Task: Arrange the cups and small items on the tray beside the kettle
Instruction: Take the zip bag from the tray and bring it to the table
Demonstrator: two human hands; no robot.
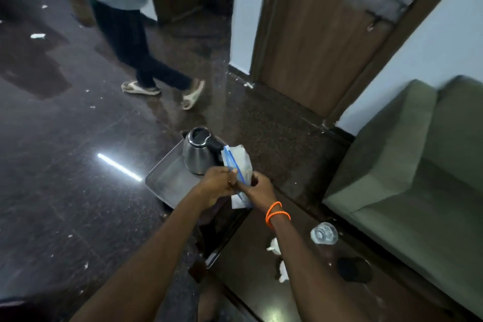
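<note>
Your left hand and right hand are together over the near right corner of the tray, both clamped on a clear bag with a blue zip strip. The left fingers pinch the strip near its lower end; the right fingers curl round the bag's lower part. The bag stands tilted, its top leaning far and left, just beside the kettle. Whether it touches the kettle cannot be told.

The kettle stands upright at the far right corner of the tray, handle toward the bag. The tray is steel with a raised rim. Its left and near portions are bare metal, giving open room there. The tray sits on the far end of a dark table, and its left edge overhangs or meets the table edge; which one cannot be told.

On the table, near and right of your right forearm, an upturned glass stands well apart from the tray. A dark round item lies nearer still. Small white pieces lie just beside the forearm; their kind cannot be told.

A green sofa borders the table's right side. Left of the table the dark floor is open, with scattered white scraps. A second person walks across the far floor.
</note>
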